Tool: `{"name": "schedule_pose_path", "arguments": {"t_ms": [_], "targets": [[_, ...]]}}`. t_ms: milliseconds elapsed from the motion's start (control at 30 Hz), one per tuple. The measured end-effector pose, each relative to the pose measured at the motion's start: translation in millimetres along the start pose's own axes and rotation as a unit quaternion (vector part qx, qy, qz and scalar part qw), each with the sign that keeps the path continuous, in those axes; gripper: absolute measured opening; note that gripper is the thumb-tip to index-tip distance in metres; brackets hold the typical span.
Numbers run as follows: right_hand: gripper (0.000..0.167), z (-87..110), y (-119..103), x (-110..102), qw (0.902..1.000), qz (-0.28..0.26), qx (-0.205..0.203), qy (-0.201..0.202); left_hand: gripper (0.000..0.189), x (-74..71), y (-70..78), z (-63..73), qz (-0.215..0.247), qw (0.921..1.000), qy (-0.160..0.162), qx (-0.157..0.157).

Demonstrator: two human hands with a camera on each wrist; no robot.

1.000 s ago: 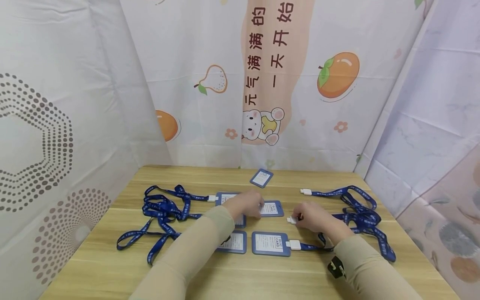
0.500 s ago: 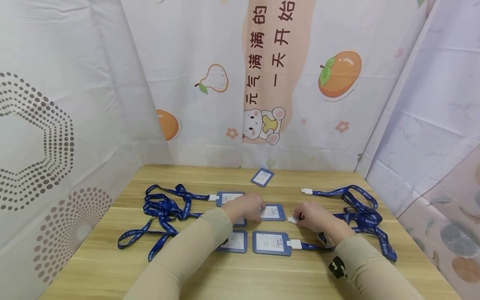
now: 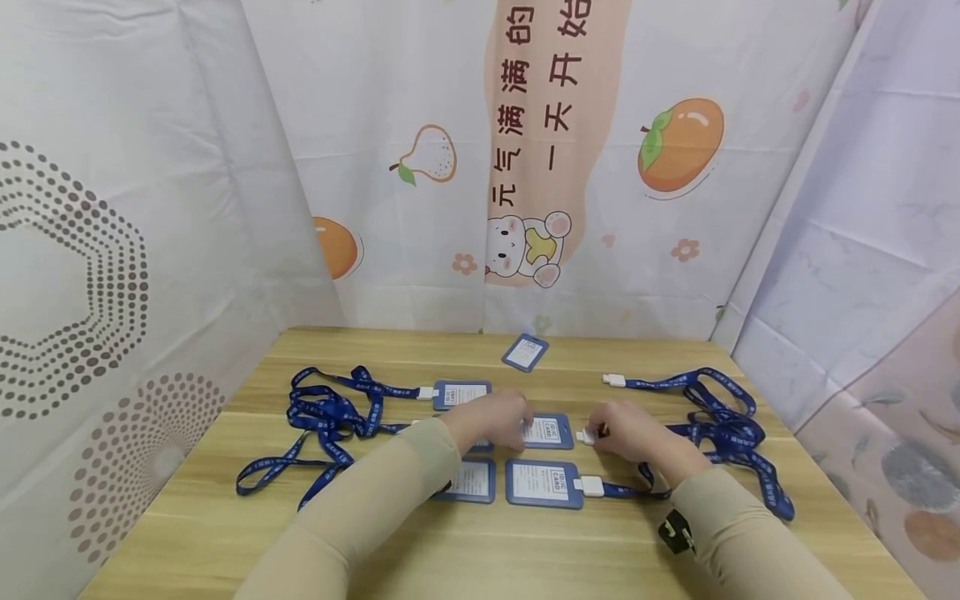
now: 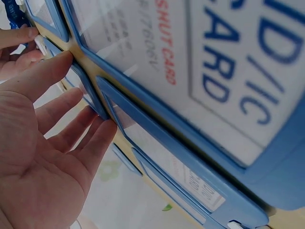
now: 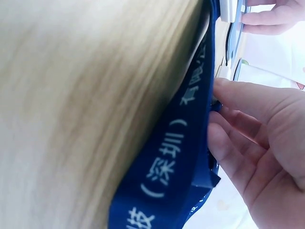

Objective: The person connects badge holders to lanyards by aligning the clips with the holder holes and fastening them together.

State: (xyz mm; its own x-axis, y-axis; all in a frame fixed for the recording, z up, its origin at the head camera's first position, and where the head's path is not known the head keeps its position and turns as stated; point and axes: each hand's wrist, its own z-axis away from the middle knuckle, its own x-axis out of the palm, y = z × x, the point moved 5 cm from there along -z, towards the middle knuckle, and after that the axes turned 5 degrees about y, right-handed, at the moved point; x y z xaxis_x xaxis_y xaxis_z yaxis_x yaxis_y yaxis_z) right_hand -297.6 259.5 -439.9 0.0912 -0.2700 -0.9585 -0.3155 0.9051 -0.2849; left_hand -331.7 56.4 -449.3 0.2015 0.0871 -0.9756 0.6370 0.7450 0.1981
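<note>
My left hand (image 3: 491,421) grips the left end of a blue card holder (image 3: 553,432) with its thumb and fingertips at the edges. The holder's slotted end points right, and the left wrist view shows the thumb on one edge and fingers (image 4: 97,138) along the other. Just to the right, my right hand (image 3: 628,429) pinches the white plastic clip (image 3: 584,437) of a blue lanyard. A small gap lies between clip and holder. Closer to me, another card holder (image 3: 543,483) is joined to its lanyard's white clip (image 3: 591,486).
Card holders with lanyards lie on the left, one at the back (image 3: 462,395) and one nearer (image 3: 474,482); another is partly hidden under my left hand. A loose holder (image 3: 525,352) lies at the far edge. Lanyard straps are heaped left (image 3: 330,417) and right (image 3: 731,433).
My left hand has slid the card holder slightly towards me, level with the white clip. My right hand holds the clip nearly in place.
</note>
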Motion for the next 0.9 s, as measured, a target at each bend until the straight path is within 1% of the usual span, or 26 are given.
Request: {"name": "schedule_pose_path", "arguments": {"t_ms": [100, 233, 367, 667, 900], "targets": [[0.015, -0.9, 1.5, 0.5, 1.0, 0.002, 0.0, -0.001, 0.043, -0.6, 2.3, 2.8, 0.001, 1.0, -0.002, 0.005], [0.014, -1.5, 2.2, 1.1, 1.0, 0.002, 0.002, -0.001, 0.041, -0.1, 5.2, 5.3, -0.003, 0.9998, -0.002, 0.019], [0.014, -1.4, 1.4, 0.9, 1.0, 0.0, 0.002, -0.003, 0.04, 1.2, 5.6, 6.4, -0.007, 0.9996, 0.0, 0.026], [0.014, -0.8, -1.7, -3.2, 0.9999, 0.007, -0.008, -0.003, 0.04, -0.5, 4.8, 8.0, -0.002, 0.9997, 0.005, 0.023], [0.017, -1.7, -2.7, -1.6, 0.9997, 0.009, -0.022, -0.001, 0.04, 1.1, 4.6, 8.2, 0.013, 0.9999, 0.001, 0.01]]}}
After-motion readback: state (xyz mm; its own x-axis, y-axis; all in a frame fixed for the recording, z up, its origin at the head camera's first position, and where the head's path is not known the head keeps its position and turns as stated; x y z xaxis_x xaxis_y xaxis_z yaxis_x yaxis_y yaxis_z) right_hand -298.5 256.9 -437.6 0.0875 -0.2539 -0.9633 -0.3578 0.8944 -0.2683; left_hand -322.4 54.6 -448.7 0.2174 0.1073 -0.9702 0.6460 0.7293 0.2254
